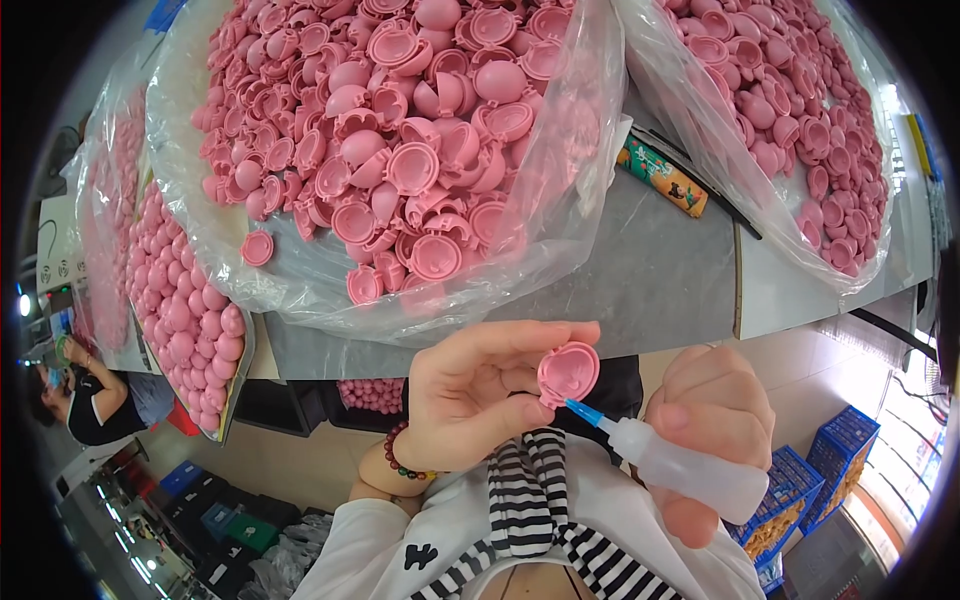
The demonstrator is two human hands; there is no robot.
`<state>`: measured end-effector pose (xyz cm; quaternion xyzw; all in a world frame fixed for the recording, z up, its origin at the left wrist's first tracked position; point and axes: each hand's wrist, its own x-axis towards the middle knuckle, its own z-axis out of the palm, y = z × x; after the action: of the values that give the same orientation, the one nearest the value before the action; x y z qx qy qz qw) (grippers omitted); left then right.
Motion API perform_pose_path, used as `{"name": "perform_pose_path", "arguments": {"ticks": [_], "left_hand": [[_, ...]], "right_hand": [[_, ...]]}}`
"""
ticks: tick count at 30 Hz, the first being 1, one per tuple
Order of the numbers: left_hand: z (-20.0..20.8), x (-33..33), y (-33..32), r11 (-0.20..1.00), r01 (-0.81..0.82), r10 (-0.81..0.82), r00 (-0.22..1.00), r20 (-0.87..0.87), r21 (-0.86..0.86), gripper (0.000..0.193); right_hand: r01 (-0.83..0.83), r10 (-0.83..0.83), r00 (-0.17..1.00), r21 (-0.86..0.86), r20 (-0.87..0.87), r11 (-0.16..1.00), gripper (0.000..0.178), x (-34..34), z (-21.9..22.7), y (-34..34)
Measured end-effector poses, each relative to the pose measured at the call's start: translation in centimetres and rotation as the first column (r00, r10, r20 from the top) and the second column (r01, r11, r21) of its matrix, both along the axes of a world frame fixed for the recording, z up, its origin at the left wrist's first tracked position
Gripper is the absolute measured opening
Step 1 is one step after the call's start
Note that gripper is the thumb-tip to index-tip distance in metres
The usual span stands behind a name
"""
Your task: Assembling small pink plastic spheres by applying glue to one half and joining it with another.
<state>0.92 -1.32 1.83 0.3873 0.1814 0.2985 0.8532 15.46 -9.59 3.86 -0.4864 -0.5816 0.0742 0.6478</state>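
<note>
My left hand (pixel 478 392) pinches a pink plastic half-shell (pixel 568 372) between thumb and fingers, hollow side facing me. My right hand (pixel 712 420) is wrapped around a small translucent squeeze bottle (pixel 690 468). The bottle's blue nozzle tip (pixel 585 411) touches the lower rim of the shell. A beaded bracelet (pixel 398 462) sits on my left wrist. Both hands hover just in front of the table edge, above my striped top.
A big clear bag of pink half-shells (pixel 400 140) lies open on the grey table (pixel 650 270); another bag (pixel 800 110) is at right. A tray of pink balls (pixel 185 310) stands left. A printed tube (pixel 662 178) lies between the bags. Blue crates (pixel 810 490) sit on the floor; another person (pixel 95 395) works far left.
</note>
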Motion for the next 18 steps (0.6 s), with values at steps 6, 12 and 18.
{"name": "perform_pose_path", "arguments": {"ticks": [6, 12, 18], "left_hand": [[-1.04, -0.24, 0.69, 0.984, 0.096, -0.123, 0.977, 0.176, 0.152, 0.044], [-0.60, -0.25, 0.32, 0.985, 0.006, -0.012, 0.999, 0.035, 0.171, 0.046], [-0.66, -0.27, 0.78, 0.968, 0.021, -0.047, 0.994, 0.099, 0.251, 0.041]], "right_hand": [[0.064, -0.061, 0.997, 0.054, -0.052, 0.997, 0.067, -0.09, -0.49, 0.20], [0.054, -0.054, 0.999, 0.051, -0.006, 0.997, 0.068, 0.02, -0.72, 0.29], [0.075, -0.074, 0.997, 0.073, -0.007, 0.995, 0.068, 0.20, -0.75, 0.37]]}}
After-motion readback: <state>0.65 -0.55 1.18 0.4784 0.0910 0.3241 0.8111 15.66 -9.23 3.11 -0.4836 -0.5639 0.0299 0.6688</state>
